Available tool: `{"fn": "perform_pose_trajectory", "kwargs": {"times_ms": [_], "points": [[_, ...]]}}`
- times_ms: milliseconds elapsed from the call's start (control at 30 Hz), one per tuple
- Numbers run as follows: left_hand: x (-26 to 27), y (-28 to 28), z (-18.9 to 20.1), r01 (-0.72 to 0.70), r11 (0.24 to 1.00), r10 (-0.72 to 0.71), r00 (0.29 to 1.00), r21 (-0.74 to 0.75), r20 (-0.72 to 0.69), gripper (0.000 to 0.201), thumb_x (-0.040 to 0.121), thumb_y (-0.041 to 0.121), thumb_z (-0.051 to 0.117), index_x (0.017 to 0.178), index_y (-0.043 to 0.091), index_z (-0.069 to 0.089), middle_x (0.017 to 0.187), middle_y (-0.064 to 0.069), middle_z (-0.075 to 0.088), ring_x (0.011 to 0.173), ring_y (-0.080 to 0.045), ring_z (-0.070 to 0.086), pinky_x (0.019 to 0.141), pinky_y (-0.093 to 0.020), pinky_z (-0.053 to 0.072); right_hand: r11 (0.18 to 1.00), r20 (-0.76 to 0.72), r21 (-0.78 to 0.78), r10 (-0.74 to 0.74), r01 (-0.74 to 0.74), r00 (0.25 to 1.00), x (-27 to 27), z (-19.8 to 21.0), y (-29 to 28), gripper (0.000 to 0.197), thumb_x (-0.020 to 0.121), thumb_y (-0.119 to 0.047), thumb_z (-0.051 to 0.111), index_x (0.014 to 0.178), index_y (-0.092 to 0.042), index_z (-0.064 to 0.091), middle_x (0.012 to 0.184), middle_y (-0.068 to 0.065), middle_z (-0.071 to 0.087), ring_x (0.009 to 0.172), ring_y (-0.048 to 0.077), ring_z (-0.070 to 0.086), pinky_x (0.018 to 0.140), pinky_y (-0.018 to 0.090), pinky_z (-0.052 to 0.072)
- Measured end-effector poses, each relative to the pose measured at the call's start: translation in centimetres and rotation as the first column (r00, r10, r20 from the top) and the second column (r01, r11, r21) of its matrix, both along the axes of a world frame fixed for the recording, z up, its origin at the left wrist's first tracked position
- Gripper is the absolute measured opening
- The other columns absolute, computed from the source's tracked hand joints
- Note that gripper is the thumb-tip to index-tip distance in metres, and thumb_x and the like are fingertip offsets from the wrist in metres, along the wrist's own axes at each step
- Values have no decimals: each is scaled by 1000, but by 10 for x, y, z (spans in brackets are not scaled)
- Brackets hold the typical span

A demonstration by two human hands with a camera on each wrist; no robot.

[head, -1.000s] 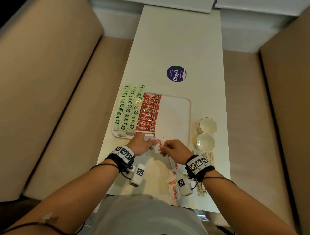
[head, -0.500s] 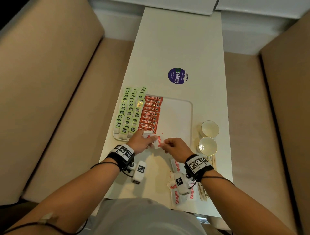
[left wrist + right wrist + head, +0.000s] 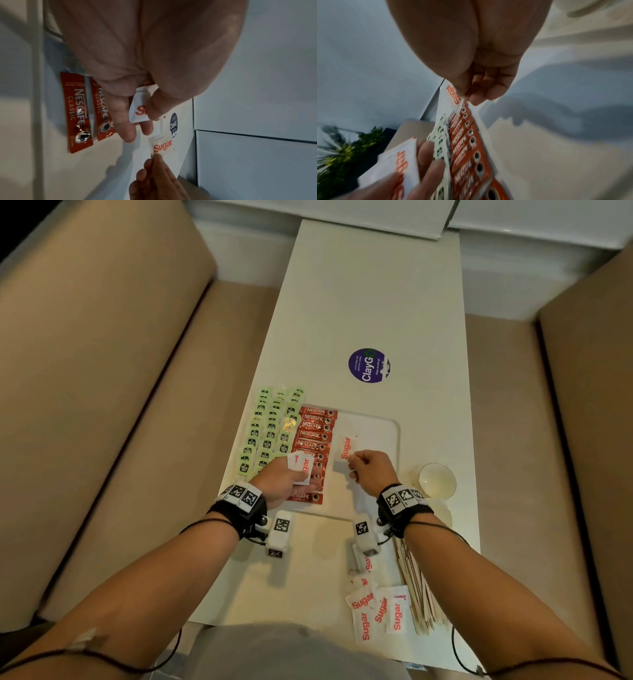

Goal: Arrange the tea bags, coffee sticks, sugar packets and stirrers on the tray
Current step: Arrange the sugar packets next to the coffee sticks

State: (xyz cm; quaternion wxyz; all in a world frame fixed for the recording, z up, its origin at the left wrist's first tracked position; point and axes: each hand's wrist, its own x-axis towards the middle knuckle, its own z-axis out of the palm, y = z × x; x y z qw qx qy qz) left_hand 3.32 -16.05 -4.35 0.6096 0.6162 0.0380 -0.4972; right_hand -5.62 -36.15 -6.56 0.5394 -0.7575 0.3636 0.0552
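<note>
Both hands have moved forward from the near edge of the tray (image 3: pixel 394 440) to over its middle, and the packets they shared are now split between them.

Taking the tray as landmark: its left strip is filled by green tea bags (image 3: pixel 270 433), some overhanging its left and far rims. Just right of them runs a column of red coffee sticks (image 3: pixel 317 426). The left hand (image 3: pixel 284 479) hovers over the near end of that column, thumb pressed down on a small stack of sugar packets (image 3: pixel 301 465) resting across its loosely spread fingers.

Right of the coffee column the tray floor is bare white out to the right rim. Over this open part, the right hand (image 3: pixel 371 470) pinches the near corner of a single sugar packet (image 3: pixel 346 448) between thumb and forefinger, the other fingers curled in; the packet lies just beside the coffee sticks, and whether it touches the floor cannot be told.

Beyond the tray's right rim stands a paper cup (image 3: pixel 436 479). Nearer than the tray lie loose sugar packets (image 3: pixel 376 611) and, to their right, wooden stirrers (image 3: pixel 419 590) along the table edge.
</note>
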Motion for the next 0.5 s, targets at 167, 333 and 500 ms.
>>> {"fn": "perform_pose_trajectory", "kwargs": {"times_ms": [167, 333, 500], "points": [[17, -5, 2, -16, 999, 15, 1000, -30, -18, 30, 101, -5, 48, 128, 5, 56, 120, -17, 70, 109, -34, 69, 87, -38, 60, 995, -87, -21, -98, 96, 991, 34, -22, -25, 38, 100, -21, 60, 67, -7, 72, 70, 11, 74, 68, 26, 72, 76, 40, 62], [28, -9, 10, 12, 999, -13, 1000, 45, 28, 18, 98, 9, 59, 116, 10, 64, 108, -12, 76, 98, -29, 74, 70, -27, 61, 988, -138, -22, -156, 154, 978, 60, -32, -39, 39, 98, -23, 63, 63, -9, 74, 67, 8, 74, 67, 25, 73, 80, 36, 61], [36, -13, 2, 22, 985, -45, 990, 171, 135, 21, 96, 21, 65, 113, 9, 67, 96, -10, 78, 89, -27, 76, 64, -27, 58, 987, -143, -27, -161, 159, 977, 74, -37, -38, 37, 98, -22, 64, 67, -4, 73, 66, 9, 73, 58, 22, 67, 74, 37, 62]]}}
